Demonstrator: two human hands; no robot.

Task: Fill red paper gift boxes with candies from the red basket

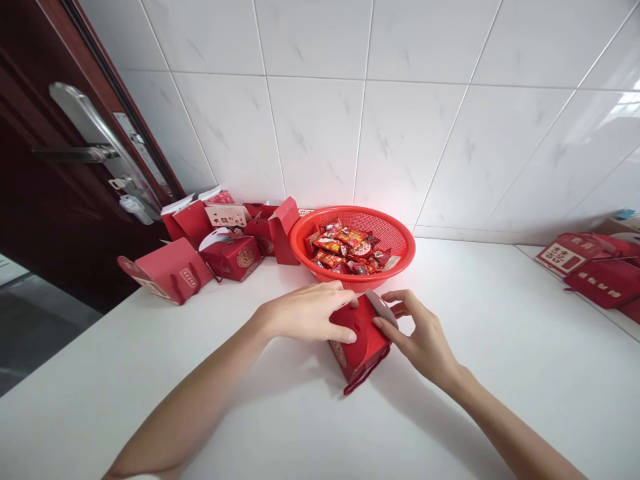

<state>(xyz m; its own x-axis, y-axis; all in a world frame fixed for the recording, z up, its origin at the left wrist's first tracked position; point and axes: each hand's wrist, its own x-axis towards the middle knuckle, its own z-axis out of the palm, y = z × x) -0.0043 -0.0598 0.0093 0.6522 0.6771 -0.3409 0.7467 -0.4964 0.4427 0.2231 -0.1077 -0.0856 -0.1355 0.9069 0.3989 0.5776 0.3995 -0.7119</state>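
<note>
A small red gift box (361, 343) with a dark red cord handle sits on the white table (280, 427), in front of a red plastic basket (406, 250). My left hand (310, 313) rests over the box's left side, fingers and thumb apart on its top panel. Between the thumb and fingers of my right hand (417, 333) is the box's raised right flap (381, 308), its pale inner side showing. Wrapped candies (350, 247) lie in the basket just behind the box.
Several red gift boxes (233, 257) and bags stand at the back left, beside the basket. More red boxes (600, 277) lie at the right edge. A tiled wall (320, 133) closes off the back; a dark door (45, 200) is at the left.
</note>
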